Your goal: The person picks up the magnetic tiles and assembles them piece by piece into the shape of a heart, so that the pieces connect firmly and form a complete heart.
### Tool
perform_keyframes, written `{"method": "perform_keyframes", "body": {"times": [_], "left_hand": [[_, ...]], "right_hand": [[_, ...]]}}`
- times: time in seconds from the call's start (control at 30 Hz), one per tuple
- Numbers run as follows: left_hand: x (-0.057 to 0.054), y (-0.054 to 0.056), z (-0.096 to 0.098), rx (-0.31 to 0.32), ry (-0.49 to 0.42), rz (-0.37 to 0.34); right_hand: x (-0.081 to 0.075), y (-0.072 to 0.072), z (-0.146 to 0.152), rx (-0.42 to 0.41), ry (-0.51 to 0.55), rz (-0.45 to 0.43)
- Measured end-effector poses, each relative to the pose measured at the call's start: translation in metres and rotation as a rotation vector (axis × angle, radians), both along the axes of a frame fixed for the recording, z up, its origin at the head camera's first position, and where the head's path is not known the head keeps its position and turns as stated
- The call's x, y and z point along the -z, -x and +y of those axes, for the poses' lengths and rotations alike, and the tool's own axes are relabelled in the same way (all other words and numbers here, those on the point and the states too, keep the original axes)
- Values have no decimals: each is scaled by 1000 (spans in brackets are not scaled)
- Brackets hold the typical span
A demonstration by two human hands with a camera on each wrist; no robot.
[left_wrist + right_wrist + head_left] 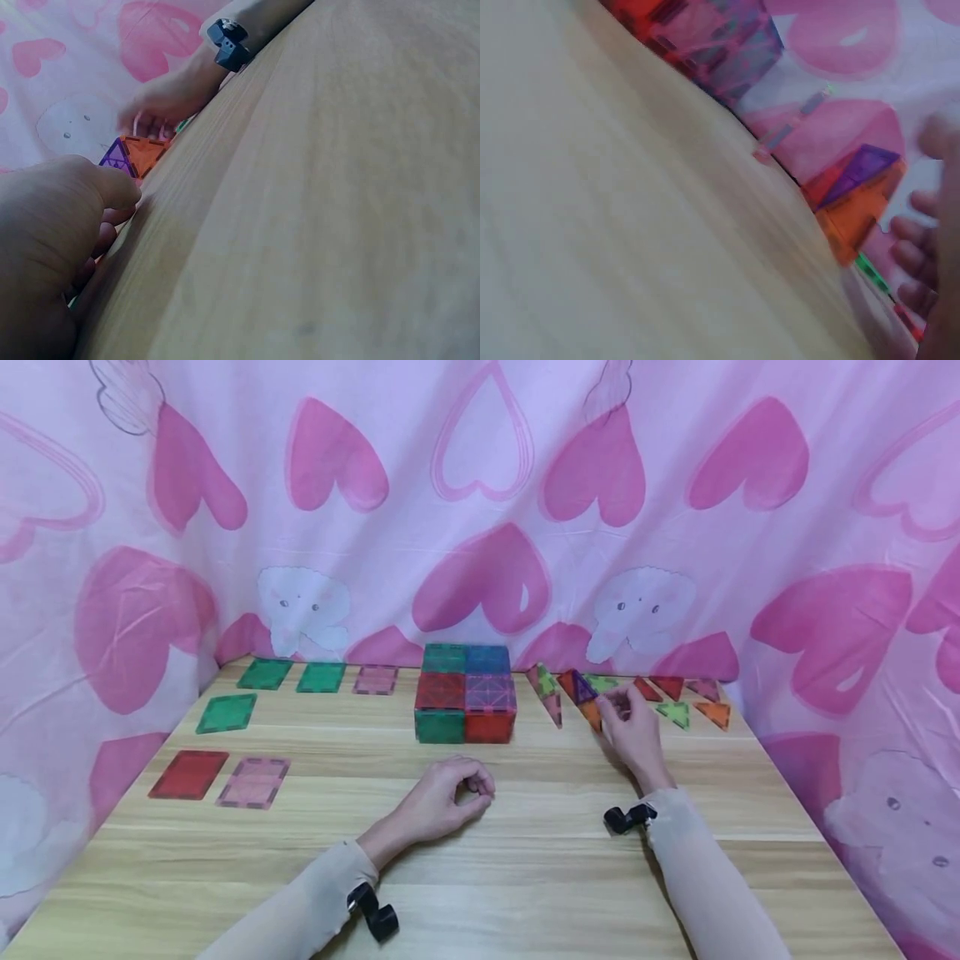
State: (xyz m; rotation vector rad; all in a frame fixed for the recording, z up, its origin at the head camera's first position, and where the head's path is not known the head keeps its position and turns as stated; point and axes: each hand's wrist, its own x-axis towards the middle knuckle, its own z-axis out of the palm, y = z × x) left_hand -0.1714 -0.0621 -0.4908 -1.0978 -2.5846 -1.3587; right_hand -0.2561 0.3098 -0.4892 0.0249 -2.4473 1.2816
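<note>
My right hand point(633, 735) reaches over the back right of the table, beside a small standing piece of triangular magnetic tiles in red, purple and orange point(855, 206). In the right wrist view its thumb and fingers are spread apart, with a gap between them and the tiles. My left hand point(444, 799) rests on the wood in the middle, its fingers loosely curled around nothing. A box built of square magnetic tiles point(465, 693), green, blue, red and pink, stands beyond it. Between the box and the right hand is a narrow pink and green triangle piece point(546, 693).
Right of the right hand lie several flat triangle tiles, among them an orange one point(712, 714) and a lime one point(673, 715). At left lie several square tiles, including a red one point(189, 775) and a pink one point(253, 782). A heart-patterned pink curtain point(337, 543) borders the table point(525, 893).
</note>
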Motion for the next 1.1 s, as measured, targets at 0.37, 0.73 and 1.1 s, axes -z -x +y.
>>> {"method": "perform_keyframes", "body": {"times": [0.37, 0.73, 1.1], "left_hand": [[0, -2, 2, 36, -33, 10], [1, -2, 3, 49, -37, 0], [-1, -2, 0, 34, -24, 2]], "right_hand": [[3, 8, 40, -165, -287, 33], [6, -4, 45, -177, -393, 76], [8, -44, 62, -181, -406, 66]]}}
